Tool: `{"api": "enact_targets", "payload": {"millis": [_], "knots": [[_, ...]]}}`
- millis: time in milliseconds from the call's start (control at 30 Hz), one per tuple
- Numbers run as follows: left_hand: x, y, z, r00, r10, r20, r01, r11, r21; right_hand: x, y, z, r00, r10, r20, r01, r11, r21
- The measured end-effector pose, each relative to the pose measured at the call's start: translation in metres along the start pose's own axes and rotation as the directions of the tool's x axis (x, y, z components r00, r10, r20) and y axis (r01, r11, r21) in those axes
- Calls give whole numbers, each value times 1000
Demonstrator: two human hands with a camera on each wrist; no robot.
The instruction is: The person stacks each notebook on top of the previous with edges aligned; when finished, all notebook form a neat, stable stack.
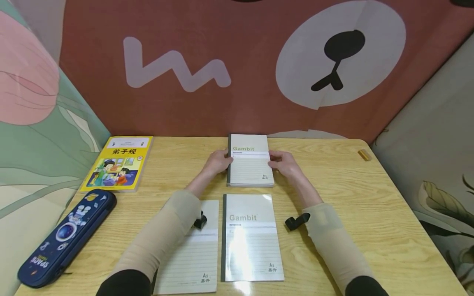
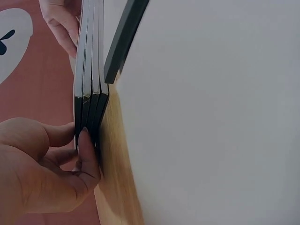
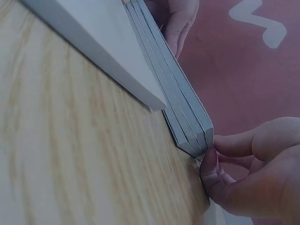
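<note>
A neat stack of white Gambit notebooks point(image 1: 251, 164) with dark spines lies at the back middle of the table. My left hand point(image 1: 217, 161) grips its spine side, the thumb against the layered dark spines point(image 2: 89, 110) in the left wrist view. On the opposite side my right hand point(image 1: 285, 163) holds the page edges, with thumb and fingers at the corner of the stack point(image 3: 176, 93). Nearer to me lie two single notebooks: a glossy one point(image 1: 255, 242) in the middle, and another point(image 1: 196, 263) to its left, partly hidden under my left forearm.
A yellow picture-covered book point(image 1: 118, 164) lies at the back left. In front of it is a dark blue space-themed pencil case point(image 1: 66, 238). A small golden-brown block point(image 1: 364, 155) sits near the back right corner. A reddish patterned wall point(image 1: 252, 107) rises behind the table.
</note>
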State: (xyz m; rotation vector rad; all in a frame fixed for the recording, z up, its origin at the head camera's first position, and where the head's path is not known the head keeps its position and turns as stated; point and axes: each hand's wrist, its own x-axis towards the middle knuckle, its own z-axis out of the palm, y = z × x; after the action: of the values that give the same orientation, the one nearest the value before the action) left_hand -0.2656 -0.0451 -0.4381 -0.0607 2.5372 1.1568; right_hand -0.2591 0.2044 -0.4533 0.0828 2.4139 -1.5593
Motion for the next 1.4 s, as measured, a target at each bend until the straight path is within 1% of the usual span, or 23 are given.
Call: {"api": "enact_targets", "payload": {"millis": [100,200,267,333,433,533,600,733,833,900,967,1033,1100,1200,1233,1333,1400], "knots": [[-2,1,0,1000,14,6,-14,1000,-13,-1,0,-2,1000,25,6,-25,999,33],[-5,1,-2,1000,30,-5,-30,999,-16,-2,-1,-5,999,41,0,-41,997,69],[-8,-1,-4,999,48,-20,-49,999,-4,-5,-2,-7,999,37,-8,-37,997,65],[-12,-2,-8,996,74,-42,-73,997,19,-9,-3,-10,1000,17,-9,-16,999,44],[-20,-5,-14,991,121,-63,-118,992,48,-19,-3,-15,999,-32,5,32,999,-25],[-33,-8,-21,987,148,-57,-144,987,68,-32,-4,-19,996,-81,24,83,989,-121],[-44,-10,-26,988,149,-38,-146,986,81,-41,-4,-19,993,-114,30,118,970,-213],[-66,-14,-35,988,155,14,-155,981,118,-61,-3,-19,987,-156,47,163,924,-345],[-81,-16,-37,988,145,51,-150,979,137,-77,-2,-17,983,-171,69,184,906,-380],[-91,-17,-35,991,116,71,-125,982,142,-88,-1,-16,980,-179,83,197,900,-388],[-100,-17,-32,991,91,96,-104,984,144,-99,-1,-15,980,-176,92,199,901,-385],[-110,-17,-28,988,67,136,-84,988,126,-110,-1,-13,981,-163,103,190,908,-375],[-120,-17,-23,984,45,175,-62,994,95,-121,-2,-9,984,-140,114,172,921,-349],[-133,-18,-19,974,13,226,-21,999,34,-137,-4,-3,985,-102,137,138,949,-284],[-137,-18,-17,973,2,231,-6,1000,14,-142,-6,0,985,-93,144,129,955,-266],[-148,-18,-16,971,-3,241,9,1000,-24,-157,-10,7,986,-61,157,95,972,-216],[-154,-17,-15,968,-8,251,18,999,-38,-167,-12,11,987,-36,158,69,976,-208]]}}
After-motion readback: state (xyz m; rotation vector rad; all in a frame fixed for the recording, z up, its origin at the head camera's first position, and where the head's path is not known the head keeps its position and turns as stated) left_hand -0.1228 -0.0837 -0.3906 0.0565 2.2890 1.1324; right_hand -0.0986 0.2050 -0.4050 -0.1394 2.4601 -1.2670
